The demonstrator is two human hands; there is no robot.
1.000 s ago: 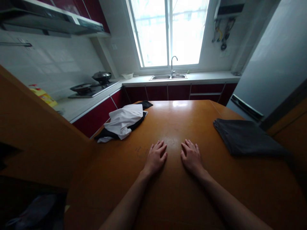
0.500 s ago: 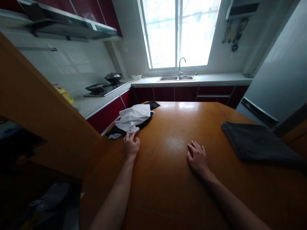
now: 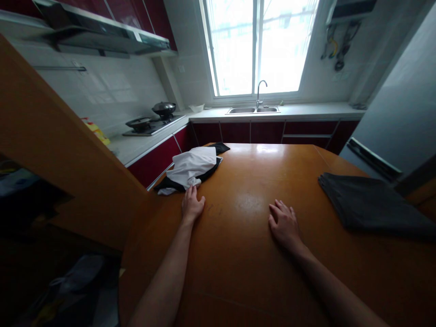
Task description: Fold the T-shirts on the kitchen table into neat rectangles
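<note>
My left hand (image 3: pixel 193 207) lies on the wooden table (image 3: pixel 245 254), its fingers stretched out and its thumb apart. The fingertips are at the near edge of a crumpled pile of clothes: a white cloth garment (image 3: pixel 195 162) on top, with black fabric (image 3: pixel 207 174) under and around it. Whether they touch the white fabric's bunched end or stop just short, I cannot tell. My right hand (image 3: pixel 284 222) rests flat on the table, fingers extended, holding nothing. To its right lies a folded dark grey garment (image 3: pixel 371 202).
Beyond the table, a white counter carries a double sink (image 3: pixel 241 110) with a faucet (image 3: pixel 258 93). A stove on the left holds a lidded wok (image 3: pixel 164 108) and a pan (image 3: pixel 139 123). A wooden panel (image 3: pixel 85 150) rises at my left; a fridge (image 3: pixel 405 109) stands right.
My left hand has shifted slightly right beside the white garment, and its fingers lie straighter. The right hand stays flat on the table. The whole view has shifted a little.
</note>
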